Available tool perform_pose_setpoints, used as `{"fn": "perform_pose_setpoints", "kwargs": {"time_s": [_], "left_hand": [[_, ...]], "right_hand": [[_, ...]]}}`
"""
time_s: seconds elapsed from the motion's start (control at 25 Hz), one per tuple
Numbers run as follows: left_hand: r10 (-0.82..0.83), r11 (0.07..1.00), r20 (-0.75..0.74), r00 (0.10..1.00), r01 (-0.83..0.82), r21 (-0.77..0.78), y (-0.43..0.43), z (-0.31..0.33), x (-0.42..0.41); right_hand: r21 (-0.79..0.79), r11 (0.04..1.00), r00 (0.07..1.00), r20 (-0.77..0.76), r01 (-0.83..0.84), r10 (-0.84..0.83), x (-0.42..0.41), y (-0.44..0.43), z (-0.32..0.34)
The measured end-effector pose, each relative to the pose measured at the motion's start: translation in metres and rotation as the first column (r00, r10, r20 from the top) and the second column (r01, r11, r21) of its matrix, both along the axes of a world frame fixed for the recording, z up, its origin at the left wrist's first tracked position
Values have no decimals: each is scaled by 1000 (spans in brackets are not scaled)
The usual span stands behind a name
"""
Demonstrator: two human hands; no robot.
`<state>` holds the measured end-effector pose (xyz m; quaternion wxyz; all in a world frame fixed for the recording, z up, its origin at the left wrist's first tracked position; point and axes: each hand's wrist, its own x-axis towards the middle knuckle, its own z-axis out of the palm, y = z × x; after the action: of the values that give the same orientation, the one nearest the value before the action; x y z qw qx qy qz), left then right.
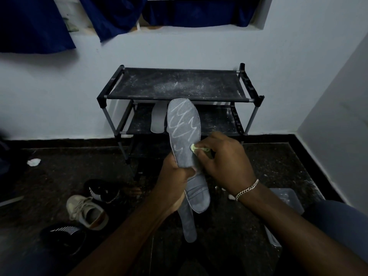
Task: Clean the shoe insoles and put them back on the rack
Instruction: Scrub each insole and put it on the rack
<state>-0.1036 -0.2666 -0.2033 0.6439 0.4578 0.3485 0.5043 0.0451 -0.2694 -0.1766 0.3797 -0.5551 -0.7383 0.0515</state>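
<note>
My left hand (175, 180) grips a grey insole (184, 124) around its middle and holds it upright in front of the rack. White scribble marks cover its upper half. A second grey insole (189, 222) hangs behind it in the same hand. My right hand (223, 160) pinches a small pale yellow-green wipe (194, 147) against the insole's right edge. The black shoe rack (179, 84) stands against the wall, its top shelf dusted with white powder. A white insole (158, 118) lies on its middle shelf.
A beige sneaker (87, 212) and two black striped shoes (101, 189) (63, 236) lie on the dark floor at the left. A crumpled white scrap (33, 161) sits further left. A grey container (288, 200) is by my right arm. Blue cloth (35, 22) hangs above.
</note>
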Motion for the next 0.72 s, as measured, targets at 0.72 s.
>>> {"fn": "perform_pose_setpoints", "kwargs": {"time_s": [0.72], "left_hand": [[17,1000,-15,1000,-17,-2,-1,-1,0]], "right_hand": [[19,1000,1000,-9,18,-18,-7,-2,-3]]}}
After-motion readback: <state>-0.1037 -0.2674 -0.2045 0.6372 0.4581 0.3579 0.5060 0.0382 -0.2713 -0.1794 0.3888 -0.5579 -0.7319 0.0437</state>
